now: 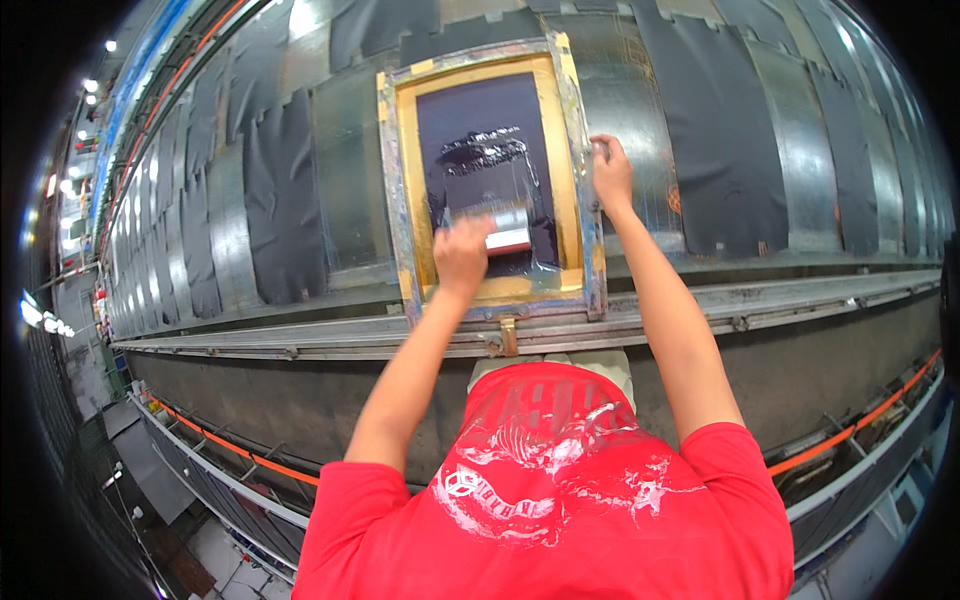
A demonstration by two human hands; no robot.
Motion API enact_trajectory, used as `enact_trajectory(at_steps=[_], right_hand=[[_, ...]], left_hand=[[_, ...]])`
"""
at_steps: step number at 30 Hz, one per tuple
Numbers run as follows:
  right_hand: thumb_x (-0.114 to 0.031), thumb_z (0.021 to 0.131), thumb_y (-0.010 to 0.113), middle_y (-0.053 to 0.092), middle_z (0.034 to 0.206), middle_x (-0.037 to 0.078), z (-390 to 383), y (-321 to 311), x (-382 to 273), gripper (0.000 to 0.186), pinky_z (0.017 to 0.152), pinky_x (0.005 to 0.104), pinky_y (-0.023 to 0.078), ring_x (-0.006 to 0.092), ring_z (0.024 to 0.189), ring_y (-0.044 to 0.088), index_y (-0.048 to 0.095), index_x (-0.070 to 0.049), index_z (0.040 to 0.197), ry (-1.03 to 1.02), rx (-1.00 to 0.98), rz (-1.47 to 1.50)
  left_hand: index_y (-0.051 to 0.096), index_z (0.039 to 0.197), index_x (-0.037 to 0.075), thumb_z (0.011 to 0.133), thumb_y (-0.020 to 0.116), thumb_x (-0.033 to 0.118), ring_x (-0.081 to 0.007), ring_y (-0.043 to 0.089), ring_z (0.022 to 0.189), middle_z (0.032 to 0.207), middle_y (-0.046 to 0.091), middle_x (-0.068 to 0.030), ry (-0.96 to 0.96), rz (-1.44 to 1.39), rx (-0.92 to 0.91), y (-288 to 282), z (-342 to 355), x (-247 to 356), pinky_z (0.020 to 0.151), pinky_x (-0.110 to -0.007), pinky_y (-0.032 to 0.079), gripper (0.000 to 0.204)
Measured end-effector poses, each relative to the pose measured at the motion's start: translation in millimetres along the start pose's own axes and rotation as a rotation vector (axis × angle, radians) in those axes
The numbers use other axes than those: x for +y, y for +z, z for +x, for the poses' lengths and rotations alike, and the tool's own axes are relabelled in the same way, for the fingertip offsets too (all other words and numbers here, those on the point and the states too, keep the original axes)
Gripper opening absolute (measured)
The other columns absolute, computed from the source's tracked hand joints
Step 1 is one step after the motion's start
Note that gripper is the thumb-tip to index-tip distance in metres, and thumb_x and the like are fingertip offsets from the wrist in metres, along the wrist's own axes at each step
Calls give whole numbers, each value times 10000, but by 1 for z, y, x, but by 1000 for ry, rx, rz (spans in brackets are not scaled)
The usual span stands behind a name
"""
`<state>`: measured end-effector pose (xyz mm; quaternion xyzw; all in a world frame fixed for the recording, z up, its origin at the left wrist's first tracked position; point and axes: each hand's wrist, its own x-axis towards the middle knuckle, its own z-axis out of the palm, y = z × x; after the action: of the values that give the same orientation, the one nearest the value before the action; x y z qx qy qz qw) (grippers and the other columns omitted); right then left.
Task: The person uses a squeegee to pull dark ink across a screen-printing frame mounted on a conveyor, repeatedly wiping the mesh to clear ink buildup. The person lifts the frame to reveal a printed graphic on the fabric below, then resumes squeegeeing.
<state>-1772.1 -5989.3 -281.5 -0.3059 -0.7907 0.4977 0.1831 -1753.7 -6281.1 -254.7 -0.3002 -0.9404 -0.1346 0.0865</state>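
Note:
A screen-printing frame (396,215) lies on the long table in front of me, its edges stained with paint and its mesh bordered in yellow. My left hand (461,257) is closed on a squeegee (510,232), which rests on the dark mesh (447,110) in the lower half of the frame. Glossy black ink (482,150) lies in a ragged band across the mesh, beyond the squeegee. My right hand (612,175) is closed at the frame's right edge, fingers curled against it; the exact grip is partly hidden.
Dark fabric pieces (715,130) lie in rows along the table's shiny surface (640,110) on both sides. A metal rail (780,295) runs along the near edge, with a small brass-coloured bracket (510,337) below the frame. Behind me runs an orange strip (860,430).

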Motion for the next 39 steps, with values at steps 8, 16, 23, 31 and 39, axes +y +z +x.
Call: enact_trajectory(at_steps=[8,16,23,31,39], right_hand=[[-219,957,568,674,793,192,0,5,-6,187,733,457,491,381,775,657,660,-141,1100,70,-78,-12],[-220,957,573,690,851,188,0,5,8,204,760,441,501,372,813,664,680,-116,1096,-11,-13,10],[-165,948,546,697,1001,157,9,5,-1,224,865,391,494,292,949,661,685,-78,1100,118,-183,29],[-214,1002,510,695,1016,109,-16,21,-100,249,860,342,471,204,918,631,694,-88,1113,-15,-107,33],[-239,1018,491,687,988,137,-144,220,-199,270,861,364,473,240,931,632,668,-71,1135,-67,-164,74]], left_hand=[[780,1002,208,830,652,104,-302,707,902,1011,743,-63,-226,-258,-66,-31,85,-21,809,-429,547,238],[766,964,184,766,599,-21,-222,711,888,991,749,-14,-58,-119,3,-3,59,-11,746,-406,495,330],[672,1116,169,717,660,-15,-172,670,1027,1072,708,0,6,-79,-101,-35,-49,27,779,-383,470,439],[661,1224,114,714,660,15,-243,604,1224,1305,653,-64,-41,-241,-84,-97,-78,-10,943,-396,470,519],[679,1226,134,741,650,25,-232,594,1244,1312,655,-41,-166,-228,-88,-167,-155,-222,1005,-409,452,499]])
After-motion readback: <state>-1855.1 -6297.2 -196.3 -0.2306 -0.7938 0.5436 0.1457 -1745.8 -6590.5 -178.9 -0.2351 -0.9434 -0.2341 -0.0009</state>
